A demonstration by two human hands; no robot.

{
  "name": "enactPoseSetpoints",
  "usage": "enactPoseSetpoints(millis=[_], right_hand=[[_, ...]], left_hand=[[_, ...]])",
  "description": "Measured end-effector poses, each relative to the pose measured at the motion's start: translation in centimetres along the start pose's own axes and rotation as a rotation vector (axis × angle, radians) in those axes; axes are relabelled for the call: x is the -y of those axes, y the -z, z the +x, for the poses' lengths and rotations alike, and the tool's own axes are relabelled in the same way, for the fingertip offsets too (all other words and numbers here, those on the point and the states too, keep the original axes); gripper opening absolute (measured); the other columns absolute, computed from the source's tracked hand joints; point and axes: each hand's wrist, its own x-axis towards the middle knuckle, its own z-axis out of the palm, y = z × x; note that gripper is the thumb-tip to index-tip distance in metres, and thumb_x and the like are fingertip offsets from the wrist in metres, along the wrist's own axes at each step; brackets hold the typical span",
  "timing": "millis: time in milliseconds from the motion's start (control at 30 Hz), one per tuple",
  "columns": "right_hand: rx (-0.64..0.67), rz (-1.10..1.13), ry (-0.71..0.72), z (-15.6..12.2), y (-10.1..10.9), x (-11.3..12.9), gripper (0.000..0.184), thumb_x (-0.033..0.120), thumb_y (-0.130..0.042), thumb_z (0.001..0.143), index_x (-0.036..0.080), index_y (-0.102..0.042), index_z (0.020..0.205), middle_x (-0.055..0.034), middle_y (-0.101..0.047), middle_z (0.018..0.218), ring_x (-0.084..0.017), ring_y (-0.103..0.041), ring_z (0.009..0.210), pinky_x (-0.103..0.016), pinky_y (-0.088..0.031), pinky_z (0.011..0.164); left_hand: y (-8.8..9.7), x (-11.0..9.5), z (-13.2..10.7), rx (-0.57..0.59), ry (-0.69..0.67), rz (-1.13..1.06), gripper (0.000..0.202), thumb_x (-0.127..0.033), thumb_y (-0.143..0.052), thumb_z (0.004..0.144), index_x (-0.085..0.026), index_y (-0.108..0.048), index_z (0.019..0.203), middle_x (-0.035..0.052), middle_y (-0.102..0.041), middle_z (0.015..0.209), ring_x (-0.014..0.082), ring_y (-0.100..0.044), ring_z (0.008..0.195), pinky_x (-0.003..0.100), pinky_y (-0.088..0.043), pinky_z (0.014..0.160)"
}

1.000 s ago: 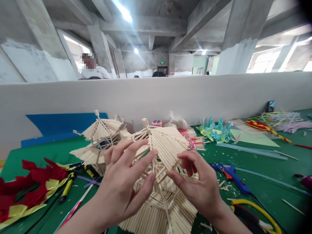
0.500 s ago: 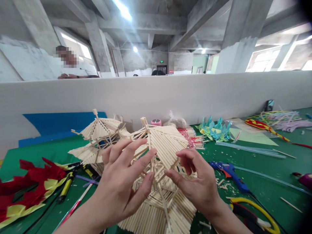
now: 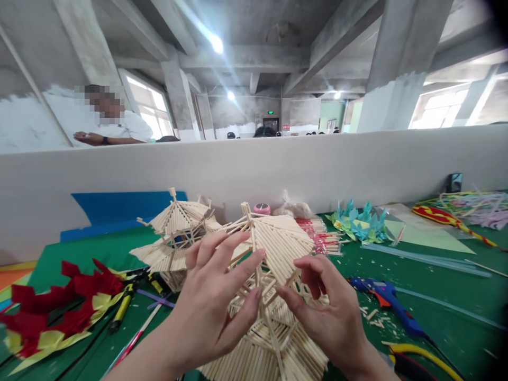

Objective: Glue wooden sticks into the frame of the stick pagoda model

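Here the left hand (image 3: 210,312) lies spread wide over the stick pagoda (image 3: 278,238), its fingers fanned across the upper roof and its thumb pressed against the open frame beneath, so the roof is clasped between them. The right hand (image 3: 333,317) is narrower: fingers curled, thumb and forefinger nipping at the frame just under the roof's edge. I cannot tell whether it pinches a loose stick or one already fixed. The pagoda stands on the green table mat (image 3: 436,275) directly in front of the person, its lower tier spreading out below the wrists.

Judging by the thin sticks and the gaps in the frame, the work wants light, even pressure. The left hand should steady the roof without bearing down, and the right should move only the one stick it grips.

Just behind and to the left stands a second stick pagoda (image 3: 178,233), close enough for a left elbow or wrist to knock. A blue glue gun (image 3: 381,296) lies to the right among stick offcuts. A yellow-handled tool (image 3: 121,312) and red and yellow paper cutouts (image 3: 59,312) lie to the left. Farther back are a pink tape roll (image 3: 262,208), teal paper flowers (image 3: 359,222) and a white partition (image 3: 278,169), over which another person's arm (image 3: 95,138) shows.
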Motion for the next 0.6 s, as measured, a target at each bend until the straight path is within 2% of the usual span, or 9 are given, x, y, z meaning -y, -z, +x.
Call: enactPoseSetpoints(millis=[333,467,600], right_hand=[[0.014,-0.027,-0.006,-0.1,0.1,0.4,0.027,0.025,-0.063,0.073,0.022,-0.048,0.096,0.0040,-0.044,0.067,-0.010,-0.042,0.052,-0.023,-0.039,0.045],[0.024,0.003,-0.031,-0.6,0.9,0.2,0.027,0.024,-0.060,0.074,0.021,-0.049,0.098,0.0032,-0.046,0.069,-0.010,-0.042,0.053,-0.023,-0.039,0.045],[-0.121,0.021,-0.172,-2.3,3.2,-1.0,0.023,0.020,-0.055,0.079,0.022,-0.050,0.102,-0.0005,-0.056,0.079,-0.013,-0.053,0.063,-0.025,-0.044,0.053]], left_hand=[[-0.5,-0.1,-0.1,-0.050,0.027,-0.042,0.035,-0.022,-0.050,0.074,-0.023,-0.055,0.109,0.0100,-0.047,0.122,0.0317,-0.035,0.111,0.053,-0.033,0.086],[0.0,0.2,0.1,-0.056,0.008,-0.001,0.037,-0.022,-0.048,0.077,-0.023,-0.050,0.114,0.0111,-0.046,0.123,0.0322,-0.037,0.110,0.053,-0.033,0.084],[0.8,0.1,-0.8,-0.175,0.063,-0.018,0.042,-0.022,-0.048,0.078,-0.026,-0.044,0.119,0.0086,-0.050,0.118,0.0292,-0.045,0.106,0.049,-0.034,0.087]])
